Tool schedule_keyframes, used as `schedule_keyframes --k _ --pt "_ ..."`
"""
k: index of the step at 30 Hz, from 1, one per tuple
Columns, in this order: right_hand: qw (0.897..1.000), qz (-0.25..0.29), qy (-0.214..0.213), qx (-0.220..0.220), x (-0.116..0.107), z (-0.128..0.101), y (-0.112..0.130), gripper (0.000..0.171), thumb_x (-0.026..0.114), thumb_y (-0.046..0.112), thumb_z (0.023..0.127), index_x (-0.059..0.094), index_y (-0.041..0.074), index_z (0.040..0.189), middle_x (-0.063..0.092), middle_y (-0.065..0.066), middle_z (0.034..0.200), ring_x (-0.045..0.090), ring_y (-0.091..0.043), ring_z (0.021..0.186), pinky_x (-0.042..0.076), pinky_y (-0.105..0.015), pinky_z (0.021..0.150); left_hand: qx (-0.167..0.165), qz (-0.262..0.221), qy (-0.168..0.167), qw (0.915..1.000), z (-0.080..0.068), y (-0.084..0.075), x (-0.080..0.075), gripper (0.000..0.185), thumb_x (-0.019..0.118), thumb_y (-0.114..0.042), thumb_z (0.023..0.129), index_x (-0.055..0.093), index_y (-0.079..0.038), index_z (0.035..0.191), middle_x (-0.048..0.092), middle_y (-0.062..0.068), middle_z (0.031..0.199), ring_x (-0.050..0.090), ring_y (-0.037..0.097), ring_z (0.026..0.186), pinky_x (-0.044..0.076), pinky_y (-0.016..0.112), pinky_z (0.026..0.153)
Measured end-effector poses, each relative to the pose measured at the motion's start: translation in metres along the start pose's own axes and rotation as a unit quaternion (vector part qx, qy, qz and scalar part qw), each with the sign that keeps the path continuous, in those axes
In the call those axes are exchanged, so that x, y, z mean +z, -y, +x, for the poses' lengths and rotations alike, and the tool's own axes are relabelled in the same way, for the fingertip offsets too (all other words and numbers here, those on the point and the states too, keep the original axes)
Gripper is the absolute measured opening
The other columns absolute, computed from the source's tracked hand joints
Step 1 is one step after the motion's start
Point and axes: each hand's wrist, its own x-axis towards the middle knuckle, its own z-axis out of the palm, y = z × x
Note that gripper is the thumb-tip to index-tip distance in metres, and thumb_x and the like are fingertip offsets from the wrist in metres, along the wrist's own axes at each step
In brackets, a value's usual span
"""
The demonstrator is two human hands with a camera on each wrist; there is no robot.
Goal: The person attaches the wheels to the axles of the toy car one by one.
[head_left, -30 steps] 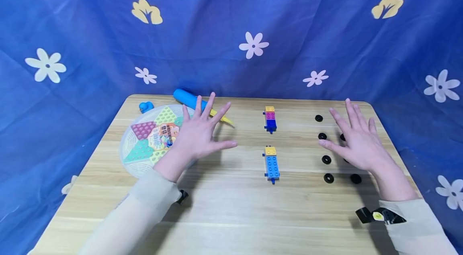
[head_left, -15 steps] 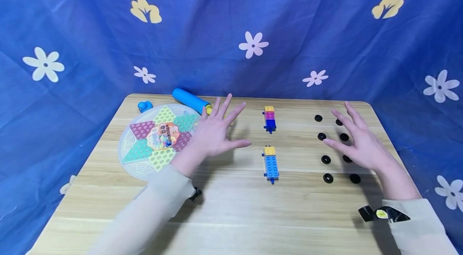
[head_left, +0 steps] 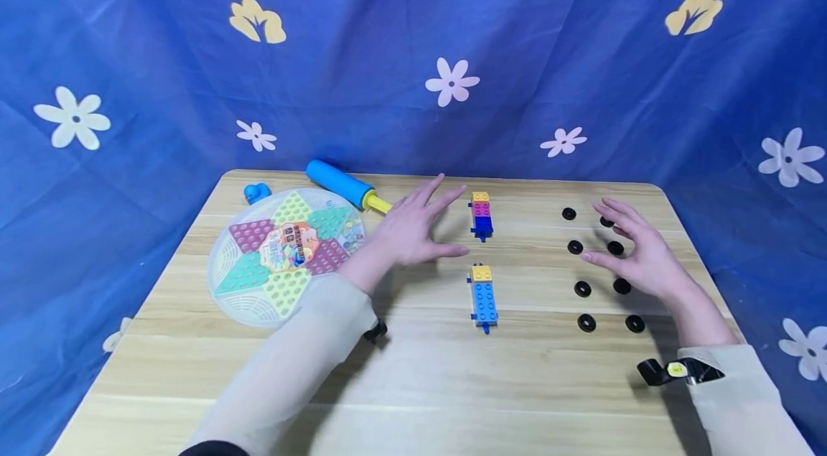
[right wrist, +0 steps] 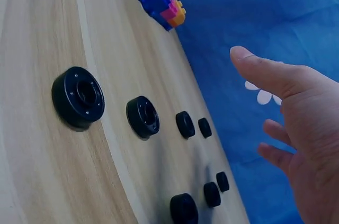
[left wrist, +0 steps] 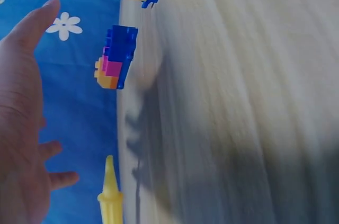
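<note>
My left hand (head_left: 413, 230) is held over the table with its fingers spread, just left of two toy-brick cars. The far car (head_left: 481, 215) carries yellow, pink and dark blue bricks; the near car (head_left: 484, 298) has yellow and light blue ones. Nothing is between the left fingers, and in the left wrist view the far car (left wrist: 116, 57) appears beyond the thumb. On the right, several black toy wheels (head_left: 586, 323) lie in two columns. My right hand (head_left: 646, 258) hovers over them, fingers loosely bent and holding nothing. In the right wrist view the wheels (right wrist: 79, 97) lie below the thumb.
A round Chinese checkers board (head_left: 226, 273) lies at the left of the wooden table (head_left: 517, 384). Behind it are a blue pump (head_left: 339, 183) with a yellow end and a blue rubber duck (head_left: 257, 192). A blue flowered cloth (head_left: 362, 47) hangs around the table's back and sides.
My left hand has moved right, from over the checkers board towards the two cars. The right hand's fingers have bent inward over the wheels. Cars and wheels have stayed in place.
</note>
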Motion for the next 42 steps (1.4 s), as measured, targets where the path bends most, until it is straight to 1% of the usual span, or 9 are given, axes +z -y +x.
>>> schedule_keyframes --k 2,6,10,13,15,17,23,30,42 --pt "1.0 0.013 -0.003 -0.001 0.002 0.001 -0.006 0.086 0.095 0.005 0.079 0.053 0.006 0.154 0.041 -0.019 0.162 0.048 -0.042 0.138 0.038 -0.006 0.103 0.003 -0.018 0.002 0.9998 0.007 0.0 0.003 0.11 0.067 -0.087 0.08 0.011 -0.051 0.167 0.005 -0.002 0.177 0.023 0.035 0.158 0.028 0.064 0.121" --pt "1.0 0.026 0.001 -0.003 0.005 0.003 -0.015 0.075 0.094 0.001 0.079 0.06 -0.001 0.145 0.052 -0.019 0.153 0.057 -0.04 0.128 0.044 -0.009 0.1 0.006 -0.053 0.014 0.9985 0.019 -0.002 0.009 0.112 0.071 -0.086 0.078 0.018 -0.047 0.168 0.01 0.001 0.177 0.028 0.037 0.156 0.034 0.065 0.118" --pt "0.999 0.012 0.03 0.005 0.01 0.009 -0.023 0.066 0.093 0.008 0.083 0.064 -0.001 0.141 0.058 -0.017 0.148 0.062 -0.039 0.125 0.052 -0.025 0.103 0.002 -0.076 0.029 0.9967 0.031 -0.003 0.018 0.112 0.077 -0.08 0.077 0.021 -0.046 0.168 0.012 0.003 0.177 0.032 0.04 0.153 0.035 0.066 0.116" --pt "0.998 0.01 0.061 0.022 0.014 0.013 -0.027 0.065 0.091 0.015 0.086 0.063 -0.001 0.142 0.056 -0.017 0.149 0.062 -0.039 0.126 0.052 -0.042 0.105 -0.004 -0.076 0.039 0.9963 0.04 -0.005 0.026 0.112 0.08 -0.078 0.077 0.021 -0.048 0.167 0.015 0.005 0.176 0.031 0.038 0.154 0.034 0.066 0.117" --pt "0.997 0.012 0.076 0.032 0.016 0.015 -0.03 0.064 0.091 0.018 0.087 0.063 -0.001 0.142 0.057 -0.017 0.147 0.061 -0.038 0.127 0.052 -0.046 0.104 -0.01 -0.071 0.044 0.9964 0.047 -0.008 0.032 0.111 0.081 -0.076 0.077 0.023 -0.047 0.167 0.017 0.007 0.176 0.03 0.036 0.155 0.033 0.065 0.119" --pt "0.996 0.017 0.085 0.033 0.017 0.016 -0.032 0.063 0.09 0.016 0.088 0.063 -0.003 0.141 0.059 -0.018 0.144 0.062 -0.038 0.125 0.054 -0.043 0.101 -0.016 -0.066 0.049 0.9965 0.053 -0.01 0.037 0.11 0.081 -0.076 0.077 0.024 -0.047 0.167 0.019 0.007 0.175 0.029 0.033 0.156 0.032 0.064 0.12" --pt "0.995 0.015 0.09 0.038 0.02 0.018 -0.035 0.055 0.089 0.011 0.088 0.067 -0.003 0.135 0.065 -0.017 0.133 0.065 -0.036 0.115 0.055 -0.022 0.09 -0.018 -0.072 0.056 0.9956 0.065 -0.013 0.049 0.105 0.081 -0.07 0.081 0.028 -0.042 0.167 0.024 0.007 0.174 0.028 0.031 0.157 0.031 0.063 0.121" --pt "0.994 -0.004 0.1 0.05 0.023 0.017 -0.039 0.048 0.088 0.011 0.089 0.07 -0.002 0.131 0.069 -0.015 0.121 0.065 -0.031 0.104 0.053 -0.025 0.083 -0.017 -0.062 0.058 0.9962 0.073 -0.01 0.058 0.103 0.08 -0.07 0.083 0.033 -0.033 0.167 0.028 0.007 0.172 0.028 0.031 0.156 0.03 0.062 0.121" --pt "0.993 -0.021 0.114 0.033 0.031 0.019 -0.042 0.039 0.083 0.005 0.092 0.072 -0.003 0.128 0.063 -0.011 0.107 0.056 -0.022 0.087 0.048 -0.026 0.072 -0.035 -0.076 0.075 0.9937 0.076 -0.012 0.054 0.102 0.082 -0.066 0.083 0.036 -0.027 0.166 0.035 0.004 0.169 0.031 0.028 0.155 0.028 0.055 0.124"
